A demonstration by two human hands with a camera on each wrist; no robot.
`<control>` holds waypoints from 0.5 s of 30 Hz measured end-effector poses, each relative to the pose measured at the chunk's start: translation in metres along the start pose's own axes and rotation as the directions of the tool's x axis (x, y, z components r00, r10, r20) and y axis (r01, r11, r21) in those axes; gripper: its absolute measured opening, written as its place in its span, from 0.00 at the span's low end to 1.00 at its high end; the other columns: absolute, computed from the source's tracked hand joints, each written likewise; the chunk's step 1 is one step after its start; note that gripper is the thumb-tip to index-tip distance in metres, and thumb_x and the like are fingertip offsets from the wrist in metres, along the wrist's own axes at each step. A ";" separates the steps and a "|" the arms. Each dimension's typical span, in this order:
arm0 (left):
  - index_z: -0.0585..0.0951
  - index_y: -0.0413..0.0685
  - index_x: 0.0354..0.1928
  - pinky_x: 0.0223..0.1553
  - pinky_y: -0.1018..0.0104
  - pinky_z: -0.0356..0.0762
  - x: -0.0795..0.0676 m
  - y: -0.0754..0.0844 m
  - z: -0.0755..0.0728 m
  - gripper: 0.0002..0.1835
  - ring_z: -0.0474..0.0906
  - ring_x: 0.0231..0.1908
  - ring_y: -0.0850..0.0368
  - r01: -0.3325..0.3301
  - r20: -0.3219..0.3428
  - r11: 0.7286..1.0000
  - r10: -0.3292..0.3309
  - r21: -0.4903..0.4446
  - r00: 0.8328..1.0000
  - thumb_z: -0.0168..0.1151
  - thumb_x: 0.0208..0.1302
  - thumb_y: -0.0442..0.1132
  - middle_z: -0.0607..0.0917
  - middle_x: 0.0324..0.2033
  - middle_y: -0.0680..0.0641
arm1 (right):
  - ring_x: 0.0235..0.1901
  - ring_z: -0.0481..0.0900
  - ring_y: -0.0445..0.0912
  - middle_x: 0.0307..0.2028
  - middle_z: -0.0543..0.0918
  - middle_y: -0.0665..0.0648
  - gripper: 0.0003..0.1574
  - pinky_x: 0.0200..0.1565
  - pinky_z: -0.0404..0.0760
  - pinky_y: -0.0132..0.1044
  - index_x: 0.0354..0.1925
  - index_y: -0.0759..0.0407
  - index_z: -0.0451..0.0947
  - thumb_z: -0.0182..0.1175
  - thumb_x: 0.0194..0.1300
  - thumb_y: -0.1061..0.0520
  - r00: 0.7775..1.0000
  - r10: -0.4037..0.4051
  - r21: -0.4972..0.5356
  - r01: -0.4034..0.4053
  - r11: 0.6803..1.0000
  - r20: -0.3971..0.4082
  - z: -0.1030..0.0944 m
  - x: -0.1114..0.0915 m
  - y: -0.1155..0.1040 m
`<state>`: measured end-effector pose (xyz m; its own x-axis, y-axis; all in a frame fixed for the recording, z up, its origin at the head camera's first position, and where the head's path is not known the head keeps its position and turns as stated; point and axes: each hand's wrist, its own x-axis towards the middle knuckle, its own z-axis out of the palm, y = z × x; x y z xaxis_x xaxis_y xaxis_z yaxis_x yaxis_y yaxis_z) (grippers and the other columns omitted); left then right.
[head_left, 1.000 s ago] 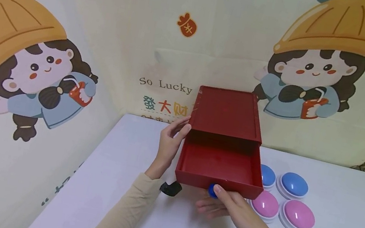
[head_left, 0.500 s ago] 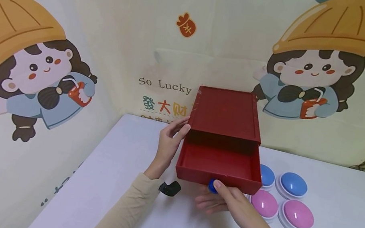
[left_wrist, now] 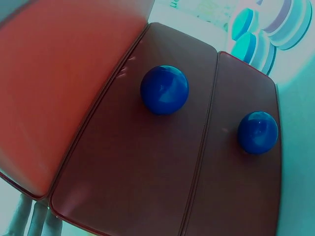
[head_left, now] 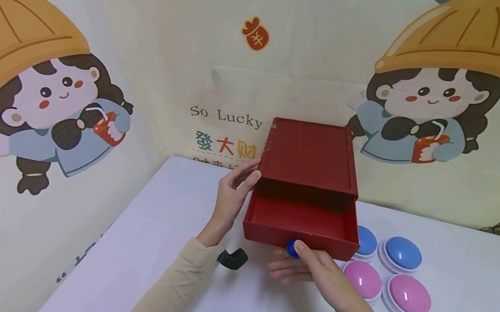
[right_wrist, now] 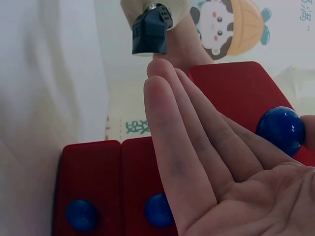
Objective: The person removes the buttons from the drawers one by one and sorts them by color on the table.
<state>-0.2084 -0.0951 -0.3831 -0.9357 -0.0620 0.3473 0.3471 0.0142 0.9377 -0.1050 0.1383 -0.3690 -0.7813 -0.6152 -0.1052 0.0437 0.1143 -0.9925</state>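
Observation:
A red drawer cabinet (head_left: 313,153) stands on the white table, its top drawer (head_left: 261,233) partly out with nothing visible inside. My left hand (head_left: 230,194) lies along the cabinet's left side, thumb near the front edge. At the drawer's front, the thumb of my right hand (head_left: 324,278) presses on a round blue knob (head_left: 292,248). The other fingers stretch out straight below the drawer, as the right wrist view shows. In the left wrist view, two lower drawer fronts, both shut, carry an upper blue knob (left_wrist: 164,90) and a lower blue knob (left_wrist: 258,132).
To the cabinet's right sit dome-topped push buttons: a blue one (head_left: 403,253), another blue one (head_left: 366,241) partly behind the drawer, a pink one (head_left: 410,294) and a second pink one (head_left: 363,280). A printed cloth (head_left: 187,56) hangs behind the table.
The top drawer has slid a little inward, away from me, and my right hand has moved with its knob. My left hand has stayed at the cabinet's side.

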 end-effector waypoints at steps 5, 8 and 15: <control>0.80 0.54 0.62 0.54 0.64 0.80 -0.001 0.003 0.001 0.20 0.78 0.53 0.54 0.003 -0.005 1.000 -0.003 -0.026 1.000 0.61 0.70 0.45 0.83 0.56 0.49 | 0.47 0.86 0.56 0.50 0.86 0.63 0.36 0.50 0.84 0.39 0.63 0.70 0.71 0.38 0.80 0.42 1.000 0.004 -0.011 -0.004 1.000 0.003 -0.002 0.003 0.000; 0.79 0.51 0.63 0.54 0.64 0.80 -0.001 0.003 0.001 0.20 0.78 0.53 0.54 0.003 -0.010 1.000 -0.003 -0.029 1.000 0.61 0.70 0.42 0.83 0.57 0.47 | 0.48 0.86 0.58 0.50 0.86 0.63 0.36 0.51 0.84 0.40 0.62 0.69 0.72 0.37 0.80 0.42 1.000 0.005 -0.014 -0.005 1.000 0.001 -0.003 0.005 -0.001; 0.79 0.51 0.63 0.55 0.65 0.80 -0.001 0.003 0.002 0.20 0.78 0.53 0.55 0.007 -0.015 1.000 -0.007 -0.021 1.000 0.60 0.70 0.41 0.83 0.57 0.47 | 0.49 0.85 0.59 0.50 0.87 0.61 0.36 0.52 0.83 0.42 0.62 0.65 0.74 0.37 0.79 0.39 1.000 0.017 -0.033 -0.018 0.999 -0.016 -0.006 0.010 -0.002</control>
<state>-0.2064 -0.0935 -0.3805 -0.9370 -0.0773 0.3406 0.3421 -0.0068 0.9396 -0.1165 0.1368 -0.3678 -0.7900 -0.6010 -0.1212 0.0370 0.1506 -0.9879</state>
